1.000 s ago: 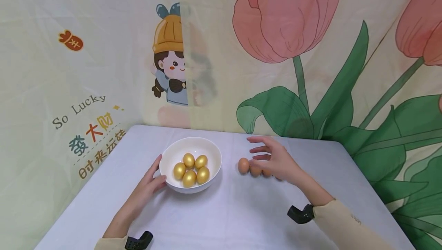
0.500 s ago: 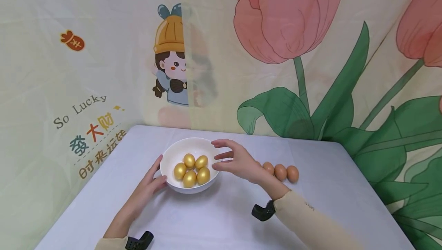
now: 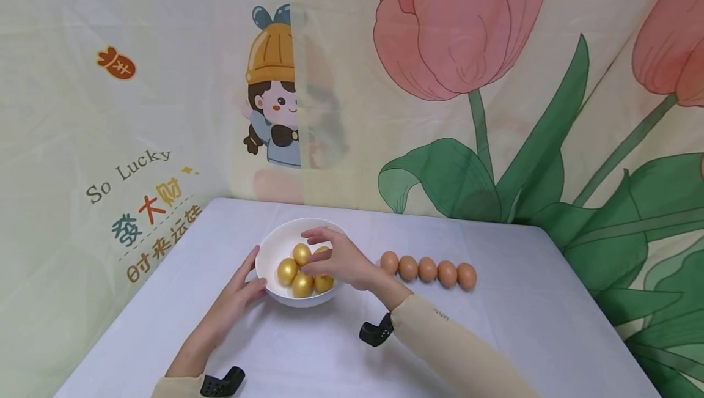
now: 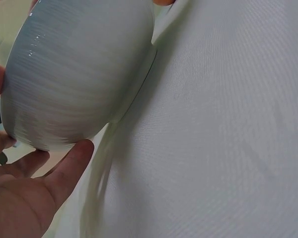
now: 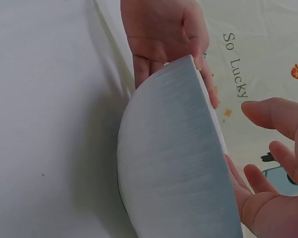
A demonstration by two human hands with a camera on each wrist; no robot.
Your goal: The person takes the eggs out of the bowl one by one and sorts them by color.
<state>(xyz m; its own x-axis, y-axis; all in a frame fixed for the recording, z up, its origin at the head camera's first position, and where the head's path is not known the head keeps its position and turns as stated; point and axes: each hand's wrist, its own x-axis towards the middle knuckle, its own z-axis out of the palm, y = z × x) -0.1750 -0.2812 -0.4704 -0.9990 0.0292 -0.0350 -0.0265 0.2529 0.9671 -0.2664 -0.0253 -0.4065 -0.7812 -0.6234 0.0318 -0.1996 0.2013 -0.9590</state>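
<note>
A white bowl (image 3: 271,252) stands on the table left of the middle, with several golden eggs (image 3: 287,271) lying inside. My left hand (image 3: 233,294) holds the bowl at its left side, thumb near the rim; in the left wrist view its fingertips (image 4: 82,148) press against the outer wall. Over the bowl's right half hovers my right hand (image 3: 346,260), fingers apart and nothing in them, partly covering the golden eggs on that side. The right wrist view has the right hand (image 5: 283,183) just past the bowl's rim, with thumb and fingers spread.
To the right of the bowl, several brown eggs (image 3: 427,269) form a slanting row on the white cloth-covered table (image 3: 330,349). Behind the table hangs a printed curtain (image 3: 352,184) with tulips and a cartoon child. Each wrist carries a black camera mount (image 3: 376,329).
My right hand has moved left from above the brown eggs to over the bowl, uncovering the whole row. My left hand and the bowl have stayed in place.
</note>
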